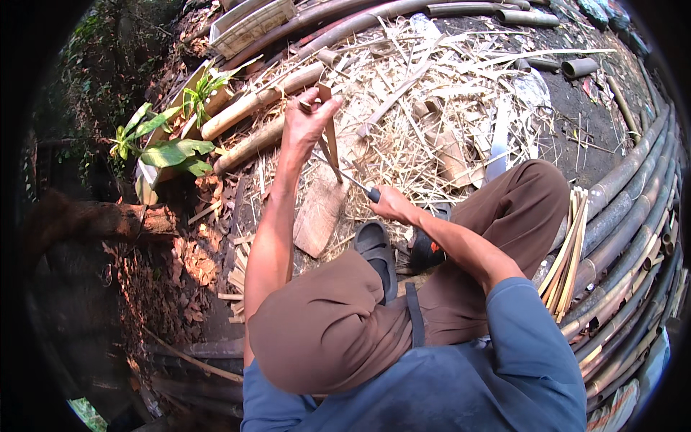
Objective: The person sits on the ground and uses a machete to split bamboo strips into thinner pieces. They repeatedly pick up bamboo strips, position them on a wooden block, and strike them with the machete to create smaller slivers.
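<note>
My left hand (308, 122), raised over the ground ahead of me, is closed on a split bamboo strip (330, 144). The strip slants down toward a wooden block (317, 219) in front of my feet. In my right hand (392, 204) is a knife (373, 194), gripped by its dark handle. Its thin blade points up and left and meets or crosses the lower part of the strip; whether it cuts into it I cannot tell.
Pale bamboo shavings (403, 151) cover the ground ahead. Bamboo poles (248, 111) lie at the left, and more poles (633, 209) curve along the right. A bundle of split strips (568, 259) leans beside my right knee. A crate (252, 27) stands far left, beyond a leafy plant (173, 151).
</note>
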Action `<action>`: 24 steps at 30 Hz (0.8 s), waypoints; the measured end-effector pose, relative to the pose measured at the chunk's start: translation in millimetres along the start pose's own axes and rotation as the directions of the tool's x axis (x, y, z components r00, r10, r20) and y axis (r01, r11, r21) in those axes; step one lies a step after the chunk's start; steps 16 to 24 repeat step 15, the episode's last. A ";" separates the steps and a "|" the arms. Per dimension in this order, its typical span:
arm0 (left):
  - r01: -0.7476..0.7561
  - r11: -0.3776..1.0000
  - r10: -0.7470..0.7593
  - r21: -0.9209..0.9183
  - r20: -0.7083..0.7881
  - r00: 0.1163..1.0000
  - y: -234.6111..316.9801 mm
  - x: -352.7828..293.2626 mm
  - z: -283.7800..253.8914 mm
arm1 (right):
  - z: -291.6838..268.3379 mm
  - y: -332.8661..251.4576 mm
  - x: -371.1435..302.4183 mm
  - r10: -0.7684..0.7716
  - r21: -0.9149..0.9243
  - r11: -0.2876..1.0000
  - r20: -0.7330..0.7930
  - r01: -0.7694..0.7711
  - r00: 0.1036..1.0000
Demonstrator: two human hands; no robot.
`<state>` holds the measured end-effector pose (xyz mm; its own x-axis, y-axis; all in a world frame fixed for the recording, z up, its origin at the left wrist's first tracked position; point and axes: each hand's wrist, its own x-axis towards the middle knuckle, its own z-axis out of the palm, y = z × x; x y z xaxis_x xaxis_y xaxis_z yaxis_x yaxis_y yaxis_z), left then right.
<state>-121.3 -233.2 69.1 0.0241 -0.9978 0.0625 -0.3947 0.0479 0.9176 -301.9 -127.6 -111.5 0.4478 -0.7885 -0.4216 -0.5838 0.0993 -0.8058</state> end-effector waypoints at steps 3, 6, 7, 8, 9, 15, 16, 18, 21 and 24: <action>-0.072 0.997 0.071 -0.002 -0.081 0.994 5.1 -7.2 2.5 | 1.7 8.0 1.8 -0.113 -0.323 0.944 -0.149 0.060 0.982; -0.142 0.989 0.145 0.030 -0.171 0.975 -0.2 -10.4 -1.7 | -10.9 22.7 0.5 -0.254 -0.427 0.885 -0.110 0.185 0.961; -0.086 0.996 0.089 0.031 -0.150 0.985 -9.7 -7.9 -10.5 | -4.5 33.8 2.2 -0.191 -0.323 0.933 -0.075 0.157 0.979; -0.021 1.000 0.023 0.017 -0.124 0.992 -11.6 -10.4 -10.0 | -4.3 46.7 -2.4 -0.114 -0.225 0.969 -0.031 0.104 0.993; -0.002 1.000 0.002 -0.005 -0.141 0.990 -5.1 -20.8 -19.3 | -3.6 25.9 -16.3 -0.076 -0.105 0.992 -0.024 0.073 0.997; -0.476 0.817 0.206 -0.324 -0.607 0.768 -70.0 -41.0 -77.1 | 12.1 6.9 -22.8 -0.135 -0.019 0.991 -0.155 0.134 0.979; -0.476 0.817 0.206 -0.324 -0.607 0.768 -70.0 -41.0 -77.1 | 12.1 6.9 -22.8 -0.135 -0.019 0.991 -0.155 0.134 0.979; -0.476 0.817 0.206 -0.324 -0.607 0.768 -70.0 -41.0 -77.1 | 12.1 6.9 -22.8 -0.135 -0.019 0.991 -0.155 0.134 0.979; -0.476 0.817 0.206 -0.324 -0.607 0.768 -70.0 -41.0 -77.1 | 12.1 6.9 -22.8 -0.135 -0.019 0.991 -0.155 0.134 0.979; -0.476 0.817 0.206 -0.324 -0.607 0.768 -70.0 -41.0 -77.1 | 12.1 6.9 -22.8 -0.135 -0.019 0.991 -0.155 0.134 0.979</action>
